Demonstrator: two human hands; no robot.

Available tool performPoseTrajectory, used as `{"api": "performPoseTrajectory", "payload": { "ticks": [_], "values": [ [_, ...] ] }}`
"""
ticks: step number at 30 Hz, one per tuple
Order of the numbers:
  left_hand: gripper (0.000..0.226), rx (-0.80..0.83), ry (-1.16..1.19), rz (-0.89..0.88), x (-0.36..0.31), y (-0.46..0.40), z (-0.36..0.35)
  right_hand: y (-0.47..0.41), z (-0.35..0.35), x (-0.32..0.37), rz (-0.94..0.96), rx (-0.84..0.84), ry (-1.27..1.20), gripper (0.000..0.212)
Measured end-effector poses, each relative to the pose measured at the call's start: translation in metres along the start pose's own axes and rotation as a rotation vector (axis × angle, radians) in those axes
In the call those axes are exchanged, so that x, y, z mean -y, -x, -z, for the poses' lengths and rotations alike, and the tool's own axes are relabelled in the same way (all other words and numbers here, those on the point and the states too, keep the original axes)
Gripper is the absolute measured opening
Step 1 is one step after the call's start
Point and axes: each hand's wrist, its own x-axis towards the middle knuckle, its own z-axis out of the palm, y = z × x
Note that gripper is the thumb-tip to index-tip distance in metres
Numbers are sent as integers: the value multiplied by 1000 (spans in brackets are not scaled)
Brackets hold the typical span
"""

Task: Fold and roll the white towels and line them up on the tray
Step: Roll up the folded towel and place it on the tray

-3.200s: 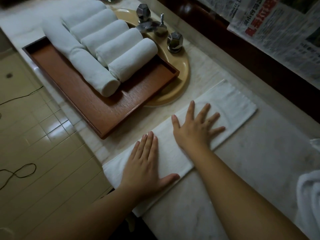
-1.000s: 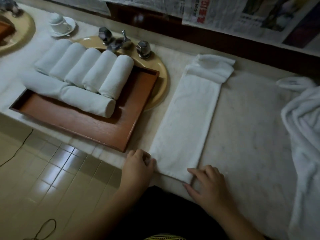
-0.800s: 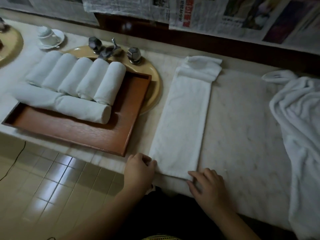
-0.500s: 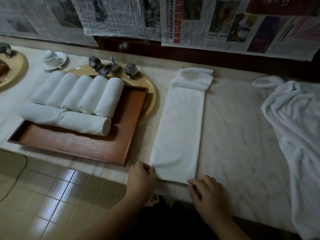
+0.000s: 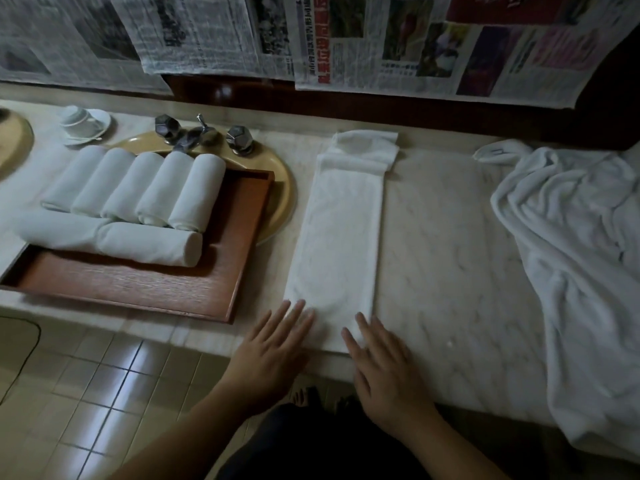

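Seven rolled towels [image 5: 138, 202] already lie on the wooden tray [image 5: 138, 285]. Your left hand [image 5: 273, 351] and right hand [image 5: 384, 368], fingers straight, rest on the folded towel [image 5: 339, 237] on the table [image 5: 450, 254], not yet rolled; a towel heap [image 5: 571, 254] waits.

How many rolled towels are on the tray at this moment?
7: five side by side in the back row of the tray, two end to end in the front row. None looks hidden.

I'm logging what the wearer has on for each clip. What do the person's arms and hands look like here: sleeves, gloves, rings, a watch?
Both forearms are bare as far as the frame shows, with no sleeve in view. The left hand and right hand wear no gloves; no ring, watch or bracelet shows on fingers or wrists.
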Motion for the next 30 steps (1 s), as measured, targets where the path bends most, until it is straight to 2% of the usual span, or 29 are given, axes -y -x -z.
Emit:
{"api": "performPoseTrajectory", "payload": {
  "ticks": [4, 11, 16, 20, 25, 30],
  "values": [
    [74, 89, -29, -124, 22, 11, -9, 12, -14, -2, 106, 93, 110, 71],
    [67, -38, -11, -251, 36, 18, -13, 28, -19, 4, 75, 19, 140, 60],
    [56, -113, 44, -311, 41, 32, -14, 38, -14, 15, -41, -86, 70, 40],
    [42, -163, 114, -288, 45, 29, -10, 38, -8, 24, -128, -122, -55, 31],
    [37, -178, 226, -202, 40, 26, -7, 24, 1, 28, -402, -115, -342, 21],
    [20, -151, 233, -232, 40, 24, -6, 15, 7, 27, -457, -97, -437, 16]
  ]
}}
